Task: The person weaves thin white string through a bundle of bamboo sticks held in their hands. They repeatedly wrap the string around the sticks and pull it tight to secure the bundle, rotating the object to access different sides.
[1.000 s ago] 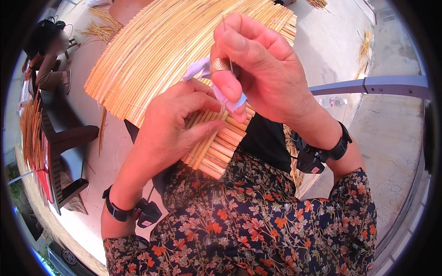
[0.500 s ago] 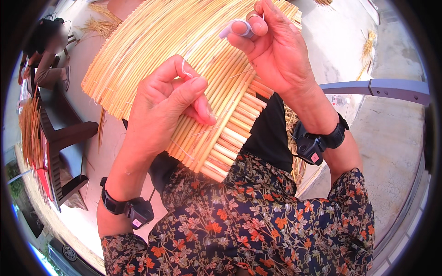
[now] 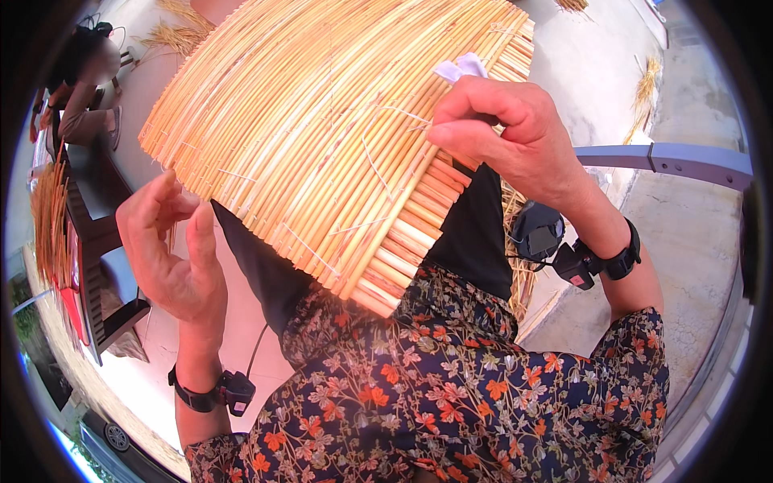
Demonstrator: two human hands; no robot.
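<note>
Head view: a mat of straw-coloured stalks [image 3: 290, 105] spreads from the centre toward eleven o'clock, its near corner over the wearer's lap. At one to two o'clock, the right hand [image 3: 515, 137] pinches thumb against forefinger, seemingly on white thread [image 3: 372, 161] looped slackly across the mat; a needle cannot be made out. Lilac cloth [image 3: 461, 69] pokes up behind its fingers. At nine o'clock, the left hand [image 3: 177, 258], fingers parted, seems to grasp nothing beside the mat's edge. Stitching appears in hand; the next move calls for taking up slack without snagging stalks.
</note>
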